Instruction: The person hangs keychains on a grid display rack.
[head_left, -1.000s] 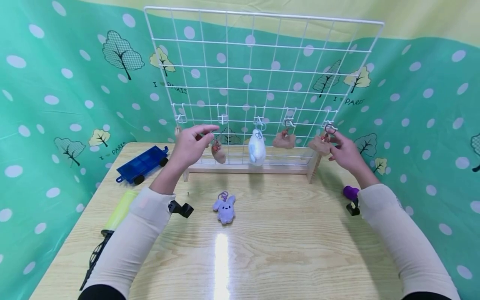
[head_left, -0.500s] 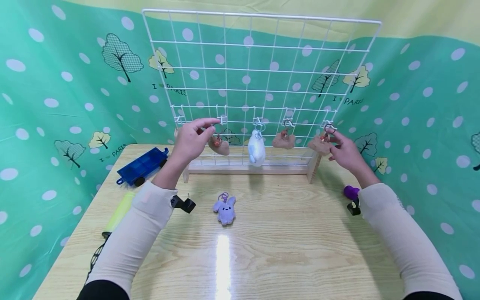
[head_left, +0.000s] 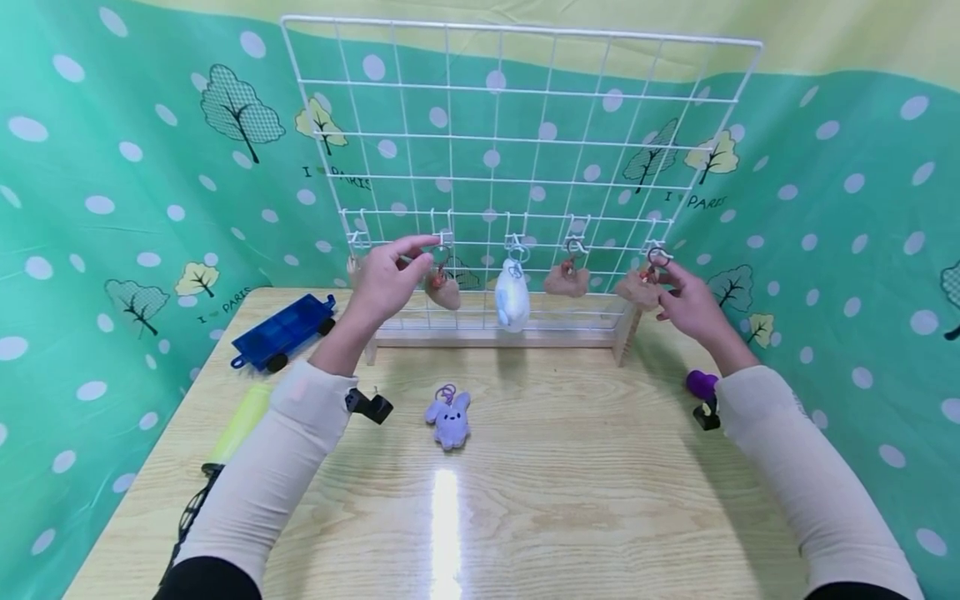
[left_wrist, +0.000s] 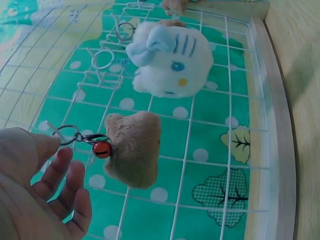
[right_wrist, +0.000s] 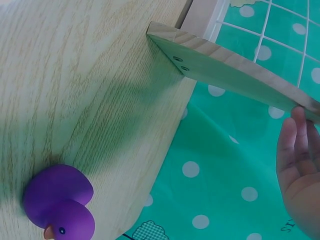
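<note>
My left hand point(head_left: 388, 282) is at the left part of a white wire rack point(head_left: 491, 134). Its thumb touches the metal ring point(left_wrist: 67, 134) of a brown plush keychain point(left_wrist: 135, 149) with a red bell; the ring hangs at a white hook, and the other fingers are loosely bent. At the rack's right end is my right hand point(head_left: 686, 298), beside another brown plush keychain point(head_left: 639, 288). In the right wrist view its fingers point(right_wrist: 287, 145) reach the wooden stand point(right_wrist: 225, 67); its thumb is hidden. A white-blue plush keychain point(head_left: 513, 297) hangs mid-row, with a brown one point(head_left: 567, 280) to its right.
A lilac bunny keychain point(head_left: 451, 422) lies on the table point(head_left: 570, 492). On the left are a blue toy trailer point(head_left: 283, 333) and a yellow-green tube point(head_left: 242, 423) with a black part. A purple rubber duck point(right_wrist: 60, 200) sits near the right edge.
My left hand has moved slightly up and right, bringing the brown plush keychain to the hook, where its ring now hangs. The right hand has stayed put.
</note>
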